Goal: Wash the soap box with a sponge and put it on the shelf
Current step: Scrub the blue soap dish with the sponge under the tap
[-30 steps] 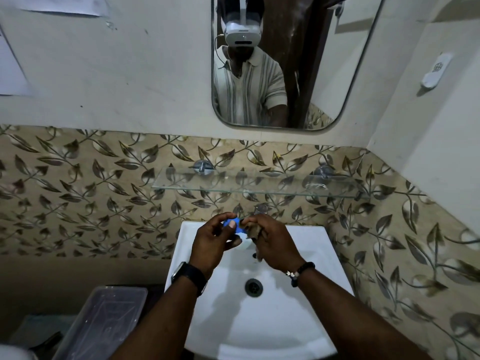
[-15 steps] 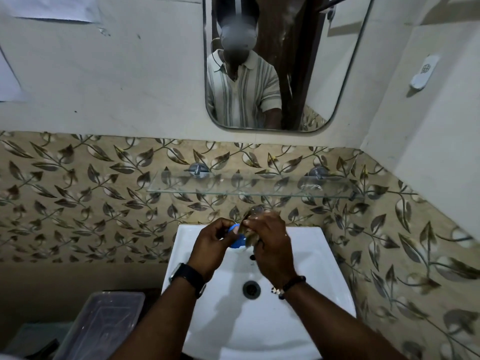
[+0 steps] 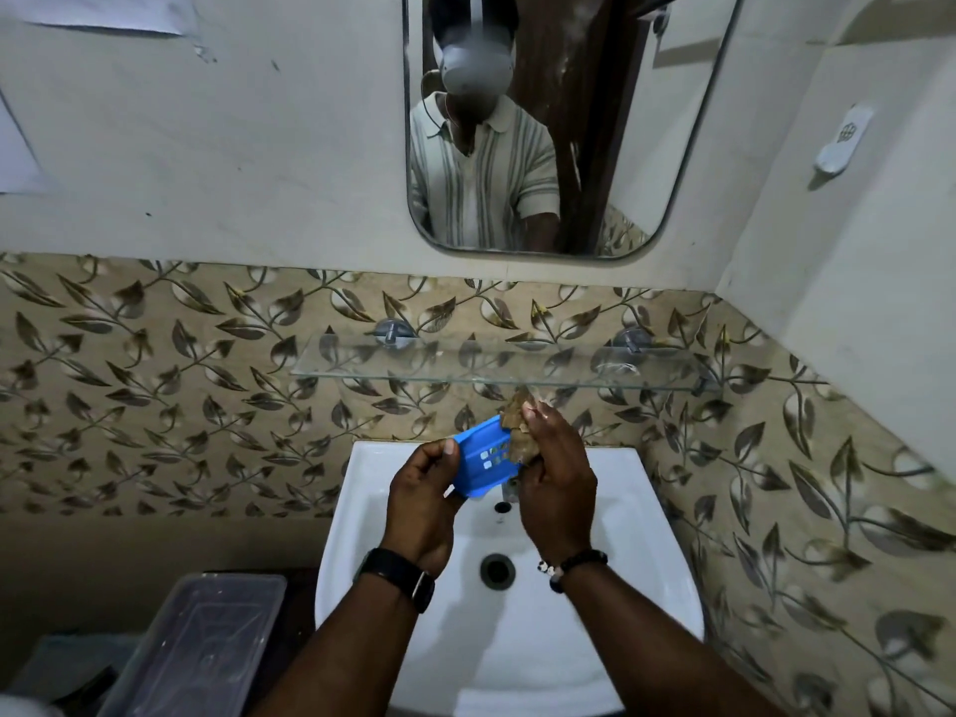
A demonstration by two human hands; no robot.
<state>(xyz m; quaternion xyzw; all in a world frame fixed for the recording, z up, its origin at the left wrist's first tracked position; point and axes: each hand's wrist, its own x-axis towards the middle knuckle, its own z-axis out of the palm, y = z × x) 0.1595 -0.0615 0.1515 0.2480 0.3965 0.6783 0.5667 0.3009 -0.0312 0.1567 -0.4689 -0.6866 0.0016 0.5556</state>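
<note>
The right hand [image 3: 556,483] covered most of the sponge [image 3: 517,421], so only its ragged brown top and inner edge showed. The tap [image 3: 509,491] behind the hands was almost wholly hidden. The soap box [image 3: 483,460] was bright blue, tilted, its slotted face toward the camera. The left hand [image 3: 421,501] pinched the box's left edge with thumb and curled fingers. The right hand gripped the sponge against the box's right end, above the sink [image 3: 646,535] and below the shelf [image 3: 496,364].

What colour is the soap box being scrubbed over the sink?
Bright blue; the soap box has small slots in its base, seen in the head view.
</note>
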